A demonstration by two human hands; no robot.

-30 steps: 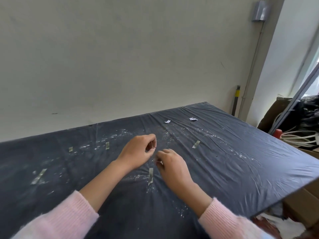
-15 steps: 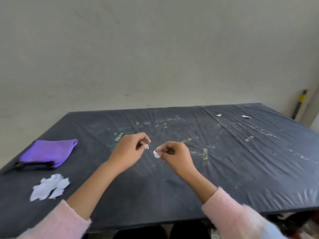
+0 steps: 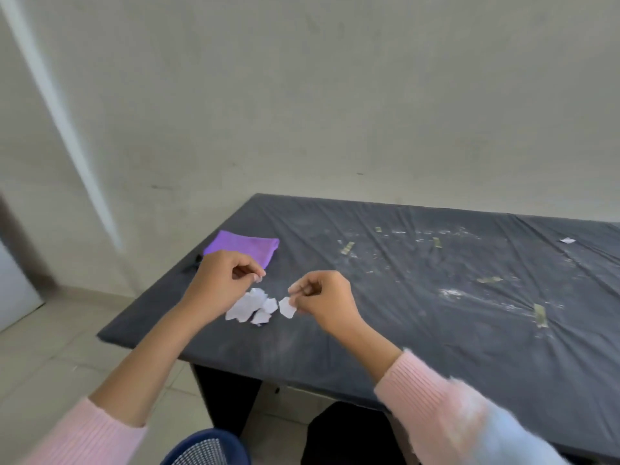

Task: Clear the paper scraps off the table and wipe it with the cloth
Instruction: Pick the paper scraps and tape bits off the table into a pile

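My right hand point(image 3: 327, 302) pinches a small white paper scrap point(image 3: 287, 307) just above the table, right beside a pile of white scraps point(image 3: 250, 307). My left hand point(image 3: 223, 285) hovers over the pile with thumb pressed to forefinger; a tiny pale bit shows at its fingertips. The folded purple cloth point(image 3: 245, 247) lies behind my left hand near the table's left end. One more white scrap point(image 3: 567, 240) lies at the far right of the dark-covered table point(image 3: 419, 330).
Bits of yellowish tape point(image 3: 540, 315) and white dust streaks mark the cover on the right. A blue mesh basket point(image 3: 204, 448) sits on the tiled floor below my arms, next to a dark object point(image 3: 345, 434) under the table's front edge.
The view has swung left along the table. Both hands have travelled from the table's middle to the scrap pile near the left end, the right one carrying its scrap.
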